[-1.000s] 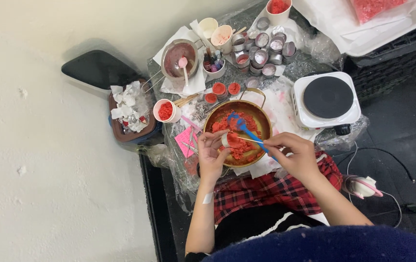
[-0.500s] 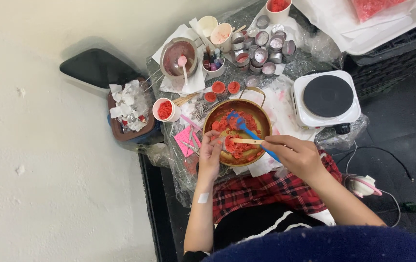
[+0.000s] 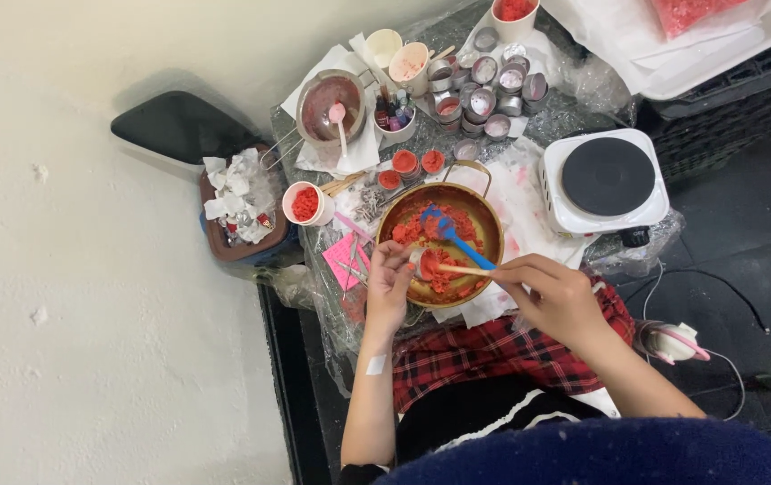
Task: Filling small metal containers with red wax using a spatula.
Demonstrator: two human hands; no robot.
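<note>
Three small tins (image 3: 412, 168) near the table's middle are already filled red; a cluster of empty tins (image 3: 486, 83) waits at the far edge. The left hand (image 3: 390, 286) pinches a small tin (image 3: 422, 262) over the brass pan (image 3: 486, 235). The right hand (image 3: 554, 295), fingers closed, grips a wooden stick (image 3: 463, 268) lying crosswise, its tip pointing left into the tin.
</note>
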